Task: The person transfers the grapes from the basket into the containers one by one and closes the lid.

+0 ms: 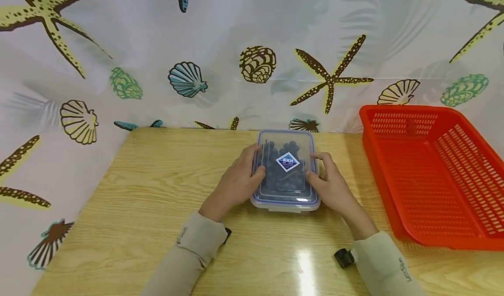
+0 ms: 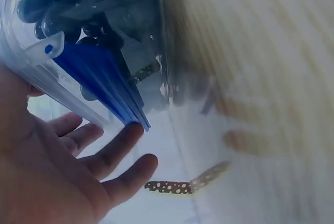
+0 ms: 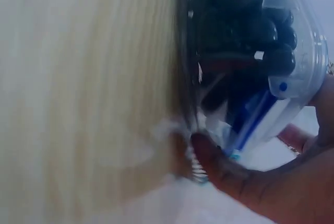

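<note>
A clear plastic food container with a blue-edged lid stands on the table, and dark round fruit like grapes shows through it. Its lid bears a diamond-shaped label. My left hand holds the left side, thumb on the lid and a fingertip at the blue side clip, which hangs down. On the opposite side my right hand grips the container, its thumb over the lid edge. In the right wrist view a finger reaches low along the wall beside another blue clip.
A red plastic basket with slotted walls stands to the right of the container. The light wood-grain table ends at a white curtain printed with shells and starfish. Black wrist devices sit by the sleeves.
</note>
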Demonstrator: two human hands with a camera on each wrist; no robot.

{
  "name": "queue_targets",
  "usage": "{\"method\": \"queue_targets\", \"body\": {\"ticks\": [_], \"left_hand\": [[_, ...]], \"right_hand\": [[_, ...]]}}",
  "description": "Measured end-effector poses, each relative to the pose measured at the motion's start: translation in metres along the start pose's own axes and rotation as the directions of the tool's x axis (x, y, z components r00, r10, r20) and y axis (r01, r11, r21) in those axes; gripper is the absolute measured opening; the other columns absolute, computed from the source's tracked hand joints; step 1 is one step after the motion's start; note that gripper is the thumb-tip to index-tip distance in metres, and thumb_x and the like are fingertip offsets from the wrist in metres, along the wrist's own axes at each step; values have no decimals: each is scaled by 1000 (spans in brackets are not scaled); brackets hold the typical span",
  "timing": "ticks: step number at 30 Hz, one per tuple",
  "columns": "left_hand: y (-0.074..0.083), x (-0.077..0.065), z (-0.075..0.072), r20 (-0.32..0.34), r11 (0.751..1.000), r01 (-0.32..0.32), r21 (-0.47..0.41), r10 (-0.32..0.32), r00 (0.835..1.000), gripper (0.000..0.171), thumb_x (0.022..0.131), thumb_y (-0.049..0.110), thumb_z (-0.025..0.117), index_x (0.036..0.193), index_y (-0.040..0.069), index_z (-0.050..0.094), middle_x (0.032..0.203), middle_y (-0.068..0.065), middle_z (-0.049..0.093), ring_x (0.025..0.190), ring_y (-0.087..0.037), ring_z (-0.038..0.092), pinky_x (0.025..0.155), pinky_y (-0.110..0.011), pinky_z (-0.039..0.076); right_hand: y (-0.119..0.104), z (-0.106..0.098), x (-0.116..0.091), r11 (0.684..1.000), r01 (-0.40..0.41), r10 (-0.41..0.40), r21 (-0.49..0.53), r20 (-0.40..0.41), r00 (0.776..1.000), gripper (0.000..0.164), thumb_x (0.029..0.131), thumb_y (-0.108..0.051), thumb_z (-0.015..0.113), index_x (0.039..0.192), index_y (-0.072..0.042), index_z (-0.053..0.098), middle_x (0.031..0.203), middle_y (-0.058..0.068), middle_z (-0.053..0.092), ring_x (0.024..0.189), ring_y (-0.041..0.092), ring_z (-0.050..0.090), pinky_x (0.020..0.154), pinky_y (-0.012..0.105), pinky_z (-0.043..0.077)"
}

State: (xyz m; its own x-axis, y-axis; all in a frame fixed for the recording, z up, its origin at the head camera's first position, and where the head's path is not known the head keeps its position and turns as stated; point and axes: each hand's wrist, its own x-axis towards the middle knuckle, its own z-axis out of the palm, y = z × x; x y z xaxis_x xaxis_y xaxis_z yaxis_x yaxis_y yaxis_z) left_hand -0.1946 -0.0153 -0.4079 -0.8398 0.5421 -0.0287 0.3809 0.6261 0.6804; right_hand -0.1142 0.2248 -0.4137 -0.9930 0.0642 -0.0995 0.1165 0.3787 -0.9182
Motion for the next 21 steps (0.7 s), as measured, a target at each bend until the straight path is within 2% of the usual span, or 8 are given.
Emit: {"method": "queue_targets", "body": {"ticks": [3, 4, 5, 8, 14, 18, 21], "left_hand": [[-2, 0, -1, 11, 1000, -10, 12, 9, 1000, 62, 105, 32, 37, 163, 17, 20, 167, -8, 18, 147, -36, 27, 114, -56, 28], [-3, -1, -1, 19, 1000, -16, 15, 16, 1000, 62, 106, 32, 36, 164, 18, 18, 168, -7, 15, 148, -37, 24, 114, -57, 26], [-4, -1, -1, 31, 1000, -23, 13, 22, 999, 62, 106, 32, 34, 164, 18, 17, 168, -8, 12, 149, -37, 22, 115, -58, 24], [-6, -2, -2, 59, 999, -35, -10, 35, 998, 61, 108, 33, 31, 165, 18, 13, 169, -9, 6, 151, -36, 16, 116, -58, 20], [-7, -2, -3, 121, 995, -44, -91, 55, 991, 61, 110, 32, 27, 165, 19, 3, 169, -5, -7, 152, -26, 3, 119, -52, 16], [-6, -3, -4, 156, 991, -42, -129, 62, 986, 61, 111, 31, 26, 164, 19, -2, 168, -1, -14, 152, -21, -4, 120, -48, 13], [-5, -2, -4, 162, 990, -50, -136, 72, 984, 61, 111, 31, 26, 164, 19, -2, 167, 0, -15, 152, -19, -5, 120, -47, 12]], "right_hand": [[1, 1, 3, 988, -49, 46, 148, 23, 999, 62, 105, -16, 52, 157, -15, 20, 143, 36, 42, 120, 47, 56, 94, 55, 50], [1, 1, 4, 982, -68, 66, 177, 20, 998, 65, 104, -16, 53, 159, -17, 17, 142, 36, 44, 121, 46, 55, 95, 54, 50], [1, 2, 5, 975, -86, 84, 205, 18, 996, 70, 104, -15, 54, 161, -19, 13, 138, 36, 47, 116, 45, 60, 92, 52, 52], [-1, 2, 6, 967, -122, 131, 224, -25, 991, 77, 102, -15, 59, 163, -19, 11, 135, 34, 50, 112, 44, 61, 91, 50, 53], [-5, 5, 3, 966, -142, 167, 217, -102, 981, 85, 99, -14, 64, 164, -11, 8, 150, 27, 38, 132, 43, 46, 104, 53, 42], [-3, 6, 3, 947, -135, 163, 292, -73, 984, 83, 100, -13, 61, 163, -5, 7, 162, 22, 26, 146, 37, 30, 113, 48, 30], [2, 7, 4, 915, -127, 154, 382, -41, 987, 77, 101, -8, 58, 163, -5, 12, 164, 17, 23, 149, 30, 25, 116, 44, 26]]}}
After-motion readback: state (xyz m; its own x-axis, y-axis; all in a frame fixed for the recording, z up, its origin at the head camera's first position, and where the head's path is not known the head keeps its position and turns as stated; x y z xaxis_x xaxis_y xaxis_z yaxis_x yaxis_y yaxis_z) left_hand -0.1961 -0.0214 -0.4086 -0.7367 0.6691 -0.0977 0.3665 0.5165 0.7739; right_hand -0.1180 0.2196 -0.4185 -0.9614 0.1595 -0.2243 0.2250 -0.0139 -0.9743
